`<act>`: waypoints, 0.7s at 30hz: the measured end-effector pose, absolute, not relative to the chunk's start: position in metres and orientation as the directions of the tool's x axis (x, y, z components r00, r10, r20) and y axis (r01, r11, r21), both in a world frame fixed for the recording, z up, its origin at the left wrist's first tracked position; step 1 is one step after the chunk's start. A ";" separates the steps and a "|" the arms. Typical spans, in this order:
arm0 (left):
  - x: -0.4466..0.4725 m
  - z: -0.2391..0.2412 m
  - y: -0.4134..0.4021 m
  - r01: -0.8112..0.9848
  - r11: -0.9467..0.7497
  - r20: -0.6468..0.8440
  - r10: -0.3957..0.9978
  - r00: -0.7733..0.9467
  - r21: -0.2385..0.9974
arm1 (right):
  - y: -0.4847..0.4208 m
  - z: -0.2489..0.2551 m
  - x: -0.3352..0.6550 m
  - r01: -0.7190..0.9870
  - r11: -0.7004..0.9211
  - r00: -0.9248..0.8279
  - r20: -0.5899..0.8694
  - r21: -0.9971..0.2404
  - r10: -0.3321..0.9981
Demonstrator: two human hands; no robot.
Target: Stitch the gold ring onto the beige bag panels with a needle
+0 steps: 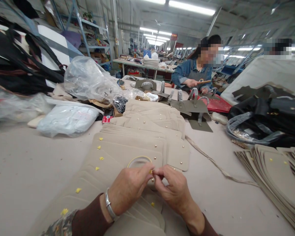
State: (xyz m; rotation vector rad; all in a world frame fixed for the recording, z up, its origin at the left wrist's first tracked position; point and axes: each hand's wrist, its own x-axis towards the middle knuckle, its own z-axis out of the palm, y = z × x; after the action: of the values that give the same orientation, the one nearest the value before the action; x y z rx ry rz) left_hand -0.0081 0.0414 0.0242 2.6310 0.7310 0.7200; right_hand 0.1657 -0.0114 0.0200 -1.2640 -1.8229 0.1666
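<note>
Over a fanned stack of beige panels (130, 141), my left hand (127, 186) is closed on a thin roll of yellow tape (140, 156), whose ring stands up behind the fingers. My right hand (174, 188) pinches right beside the left fingertips, where a small yellow bit of tape (151, 171) shows between the two hands. The panels have small metal studs (155, 158) near their right ends. Yellow tape pieces (78, 190) are stuck along their left side. A bracelet sits on my left wrist.
More beige panels (267, 170) lie fanned at the right. Behind them are black bags (282, 114). A fabric strip (211, 159) trails across the table. Plastic-wrapped bundles (68, 118) and a red phone (108, 116) lie at the left. A co-worker (194, 72) works across the table with a stick-like tool.
</note>
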 end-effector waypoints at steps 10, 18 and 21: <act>-0.004 0.027 0.033 0.351 -0.877 0.517 0.478 0.710 0.329 | -0.013 0.019 0.159 0.197 -0.129 0.283 -0.069 -0.972 0.956; -0.008 0.014 0.032 0.548 -0.814 0.243 0.581 0.777 0.191 | -0.023 0.001 0.181 0.200 -0.437 0.108 -0.423 -0.877 0.900; -0.010 0.010 0.035 0.560 -0.812 0.131 0.581 0.803 0.165 | -0.028 -0.001 0.177 0.284 -0.434 0.118 -0.418 -0.855 0.901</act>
State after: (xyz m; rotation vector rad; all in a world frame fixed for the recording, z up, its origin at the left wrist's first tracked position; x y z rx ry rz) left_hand -0.0100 0.0352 0.0097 2.8703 0.9118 0.2665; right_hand 0.1766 -0.0281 -0.0008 -1.8028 -1.1493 1.3282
